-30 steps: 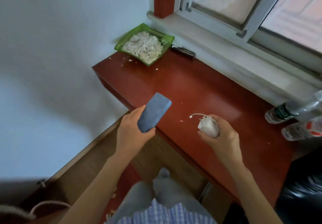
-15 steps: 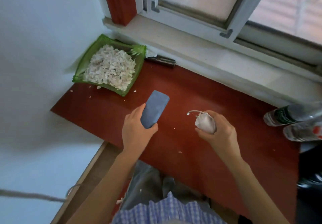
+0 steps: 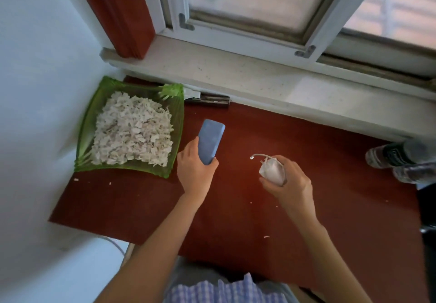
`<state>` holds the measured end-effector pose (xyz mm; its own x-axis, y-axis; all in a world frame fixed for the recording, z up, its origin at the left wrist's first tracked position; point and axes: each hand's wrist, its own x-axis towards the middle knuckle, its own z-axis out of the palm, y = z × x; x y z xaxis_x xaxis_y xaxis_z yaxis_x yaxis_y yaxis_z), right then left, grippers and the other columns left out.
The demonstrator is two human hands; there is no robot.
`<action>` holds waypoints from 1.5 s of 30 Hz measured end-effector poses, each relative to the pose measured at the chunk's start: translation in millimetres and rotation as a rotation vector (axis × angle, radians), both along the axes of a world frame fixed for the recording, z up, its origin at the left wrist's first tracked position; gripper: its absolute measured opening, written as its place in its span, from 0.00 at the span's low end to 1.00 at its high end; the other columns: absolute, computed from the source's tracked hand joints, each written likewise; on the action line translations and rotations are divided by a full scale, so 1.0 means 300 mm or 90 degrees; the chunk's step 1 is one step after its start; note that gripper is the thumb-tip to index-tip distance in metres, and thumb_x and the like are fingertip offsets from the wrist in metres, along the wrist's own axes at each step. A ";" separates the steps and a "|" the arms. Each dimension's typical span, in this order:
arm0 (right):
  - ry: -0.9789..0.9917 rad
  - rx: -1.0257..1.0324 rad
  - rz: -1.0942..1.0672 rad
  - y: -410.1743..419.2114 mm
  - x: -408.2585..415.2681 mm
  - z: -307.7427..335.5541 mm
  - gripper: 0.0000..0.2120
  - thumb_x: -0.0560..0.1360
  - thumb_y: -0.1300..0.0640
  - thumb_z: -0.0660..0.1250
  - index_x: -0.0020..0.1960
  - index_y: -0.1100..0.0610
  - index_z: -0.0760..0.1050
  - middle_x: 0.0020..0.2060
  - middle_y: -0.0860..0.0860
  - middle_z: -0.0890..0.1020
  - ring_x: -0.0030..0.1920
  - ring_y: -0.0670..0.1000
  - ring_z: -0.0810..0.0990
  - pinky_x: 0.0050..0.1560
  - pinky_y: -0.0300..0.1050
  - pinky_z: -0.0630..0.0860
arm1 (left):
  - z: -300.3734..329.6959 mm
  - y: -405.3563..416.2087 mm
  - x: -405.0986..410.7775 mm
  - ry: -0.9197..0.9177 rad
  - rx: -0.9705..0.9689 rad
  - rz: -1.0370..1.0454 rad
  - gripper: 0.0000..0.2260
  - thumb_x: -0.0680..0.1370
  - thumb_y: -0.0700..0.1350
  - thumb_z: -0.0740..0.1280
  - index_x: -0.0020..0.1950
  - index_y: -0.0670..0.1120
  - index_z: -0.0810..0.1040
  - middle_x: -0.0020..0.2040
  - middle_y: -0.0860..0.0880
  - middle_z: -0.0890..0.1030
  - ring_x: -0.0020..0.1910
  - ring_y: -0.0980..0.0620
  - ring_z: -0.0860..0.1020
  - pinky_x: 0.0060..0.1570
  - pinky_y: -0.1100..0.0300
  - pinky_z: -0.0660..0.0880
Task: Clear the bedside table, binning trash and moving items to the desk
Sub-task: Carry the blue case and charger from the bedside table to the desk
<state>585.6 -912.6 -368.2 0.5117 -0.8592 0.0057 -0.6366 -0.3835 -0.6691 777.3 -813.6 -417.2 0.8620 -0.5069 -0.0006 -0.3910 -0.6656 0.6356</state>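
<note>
My left hand (image 3: 194, 173) grips a flat blue case (image 3: 210, 143) by its lower end and holds it tilted above the red tabletop (image 3: 236, 220). To its right, my right hand (image 3: 289, 184) is closed around a small white bundle with a short white cord (image 3: 272, 169) sticking out to the left. Both hands hover over the middle of the tabletop. A green square dish (image 3: 179, 123) heaped with white shreds sits at the table's back left corner, just left of the blue case.
A dark slim object (image 3: 212, 101) lies against the pale windowsill (image 3: 259, 76) behind the dish. Two plastic bottles (image 3: 398, 155) lie at the right edge. White scraps dot the tabletop. A white wall borders the left side; a window is behind.
My view has shifted closer over the table, so the dish and tabletop appear larger. Both hands keep their hold and have come further over the tabletop toward the dish.
</note>
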 end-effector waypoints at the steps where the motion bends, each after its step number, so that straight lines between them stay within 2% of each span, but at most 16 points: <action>1: 0.000 0.003 -0.008 0.001 0.001 -0.005 0.25 0.64 0.53 0.78 0.59 0.51 0.76 0.48 0.47 0.80 0.46 0.48 0.79 0.46 0.53 0.79 | -0.015 -0.016 0.014 0.001 0.005 0.001 0.31 0.65 0.47 0.75 0.67 0.44 0.72 0.61 0.45 0.78 0.55 0.43 0.76 0.48 0.50 0.76; 17: 0.027 0.029 -0.045 -0.054 -0.026 -0.042 0.24 0.64 0.53 0.78 0.59 0.51 0.76 0.47 0.46 0.79 0.44 0.48 0.79 0.45 0.53 0.79 | -0.128 -0.120 0.033 0.005 0.067 0.012 0.31 0.65 0.47 0.75 0.67 0.43 0.71 0.62 0.44 0.77 0.53 0.40 0.75 0.50 0.48 0.74; 21: 0.025 0.034 -0.049 -0.078 -0.033 -0.043 0.24 0.64 0.53 0.77 0.58 0.49 0.75 0.47 0.44 0.78 0.44 0.47 0.79 0.45 0.52 0.79 | -0.131 -0.117 0.033 -0.010 0.093 -0.016 0.32 0.68 0.50 0.74 0.68 0.42 0.70 0.64 0.42 0.75 0.58 0.40 0.74 0.55 0.46 0.72; 26: 0.026 0.023 -0.037 -0.107 -0.028 -0.060 0.23 0.64 0.53 0.77 0.57 0.48 0.75 0.48 0.44 0.78 0.45 0.47 0.78 0.45 0.49 0.78 | -0.101 -0.092 0.022 -0.093 0.111 -0.107 0.31 0.72 0.52 0.70 0.70 0.40 0.67 0.68 0.39 0.70 0.67 0.39 0.68 0.63 0.44 0.69; 31: 0.052 -0.032 0.004 -0.178 0.049 -0.114 0.25 0.64 0.51 0.77 0.59 0.53 0.76 0.50 0.48 0.80 0.47 0.51 0.79 0.42 0.44 0.73 | -0.032 -0.044 0.014 -0.239 0.107 -0.224 0.24 0.76 0.51 0.60 0.70 0.42 0.68 0.69 0.41 0.71 0.69 0.40 0.67 0.66 0.43 0.67; 34: 0.049 -0.063 0.039 -0.244 0.127 -0.142 0.26 0.65 0.51 0.77 0.61 0.54 0.76 0.52 0.50 0.80 0.49 0.52 0.78 0.41 0.45 0.73 | 0.000 -0.020 0.004 -0.286 0.104 -0.262 0.22 0.77 0.50 0.60 0.69 0.43 0.69 0.68 0.42 0.72 0.69 0.41 0.67 0.66 0.43 0.66; 39: 0.075 -0.081 0.085 -0.343 0.255 -0.179 0.28 0.65 0.53 0.76 0.62 0.55 0.74 0.54 0.54 0.79 0.53 0.56 0.76 0.43 0.49 0.74 | 0.030 0.008 0.002 -0.323 0.098 -0.281 0.20 0.78 0.50 0.60 0.67 0.42 0.72 0.65 0.42 0.75 0.66 0.41 0.71 0.64 0.43 0.68; 45: 0.163 -0.099 0.180 -0.394 0.351 -0.220 0.28 0.66 0.56 0.75 0.65 0.56 0.73 0.59 0.57 0.76 0.60 0.59 0.72 0.52 0.53 0.74 | 0.038 0.032 -0.008 -0.315 0.087 -0.273 0.19 0.77 0.49 0.62 0.65 0.42 0.73 0.63 0.42 0.76 0.64 0.41 0.72 0.62 0.45 0.69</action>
<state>691.0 -1030.9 -434.2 0.7287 -0.6840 -0.0340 -0.6305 -0.6507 -0.4232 774.8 -804.1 -406.0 0.4986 -0.8285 0.2549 -0.8631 -0.4474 0.2342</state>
